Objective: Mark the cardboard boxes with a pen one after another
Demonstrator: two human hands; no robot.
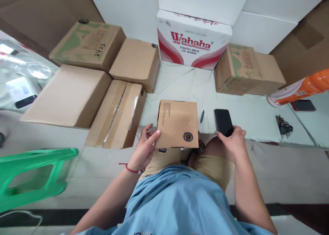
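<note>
A small brown cardboard box point(177, 123) with printed text and a dark ring mark lies at the front edge of the cloth-covered table, partly overhanging it. My left hand point(145, 147) grips its left side, thumb on the near left edge; the other fingertips are partly hidden by the side. My right hand point(235, 142) is closed around the lower end of a black phone point(223, 121), its dark screen facing up. Between box and phone lies a dark pen point(202, 116).
Several cardboard boxes point(69, 94) stand at the left. A white Wahaba-style carton printed "Wahaha" point(192, 44) is at the back, with brown boxes point(241, 70) right of it. Further right are an orange bottle point(298, 89), keys point(284, 127) and another phone point(303, 105). A green stool point(38, 173) stands left.
</note>
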